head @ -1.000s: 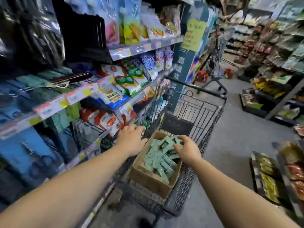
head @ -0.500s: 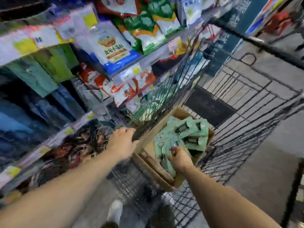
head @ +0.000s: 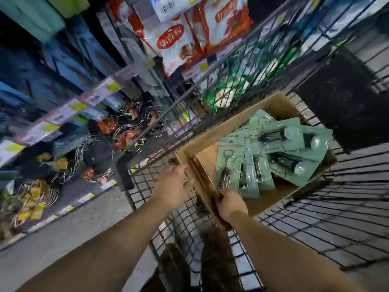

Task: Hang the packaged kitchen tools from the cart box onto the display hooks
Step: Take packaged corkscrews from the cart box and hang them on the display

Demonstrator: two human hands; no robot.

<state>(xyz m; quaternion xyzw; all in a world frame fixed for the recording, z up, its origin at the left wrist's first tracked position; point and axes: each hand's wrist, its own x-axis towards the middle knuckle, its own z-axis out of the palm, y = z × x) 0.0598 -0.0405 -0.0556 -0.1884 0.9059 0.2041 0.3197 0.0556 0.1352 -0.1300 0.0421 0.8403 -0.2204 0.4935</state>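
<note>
Both hands work at the cardboard box (head: 271, 106) in the wire cart (head: 347, 199): the left hand (head: 172, 187) grips its near flap (head: 202, 178), while the right hand (head: 230, 204) curls its fingers around a green packaged tool (head: 226, 171).

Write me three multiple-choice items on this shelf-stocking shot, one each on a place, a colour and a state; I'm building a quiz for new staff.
1. Where does the cardboard box sit?
A. in the wire cart
B. on the floor
C. on a shelf

2. What colour are the packaged tools?
A. red
B. pale green
C. yellow

3. What is the right hand doing?
A. hanging a pack
B. resting idle
C. reaching in at the box's near edge

Key: 1 A, cart mesh surrounds the box; 2 B, the cards are mint green; 3 C, its fingers curl at the near wall beside the packs.
</note>
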